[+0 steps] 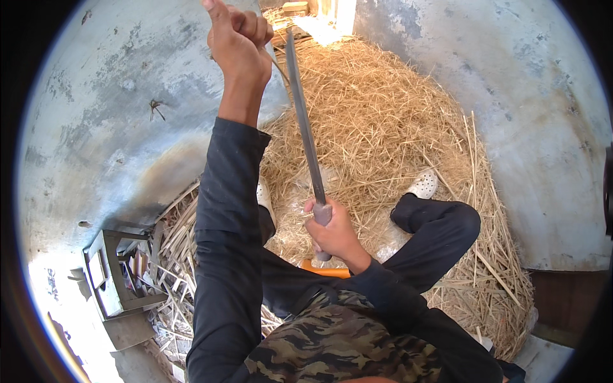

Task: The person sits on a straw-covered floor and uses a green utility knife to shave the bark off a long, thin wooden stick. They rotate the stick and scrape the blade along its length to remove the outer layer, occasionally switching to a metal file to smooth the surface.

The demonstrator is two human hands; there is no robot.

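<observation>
My right hand (336,235) is wrapped round the handle (323,216) of a long knife, whose dark, narrow blade (304,121) points up and away from me. Raised high at the upper left, my left hand (240,45) has its fingers curled in and its thumb stretched out. A thin brownish strip (279,69) runs from that hand toward the blade near its tip; the rest of the strip is hidden. The blade stands to the right of my left wrist.
Shavings (383,115) heap the floor between pale, stained walls (511,96). My feet in white clogs (424,184) stand among them. An orange piece (327,271) lies between my legs. At the left, split sticks (175,249) lie beside a small wooden frame (112,274).
</observation>
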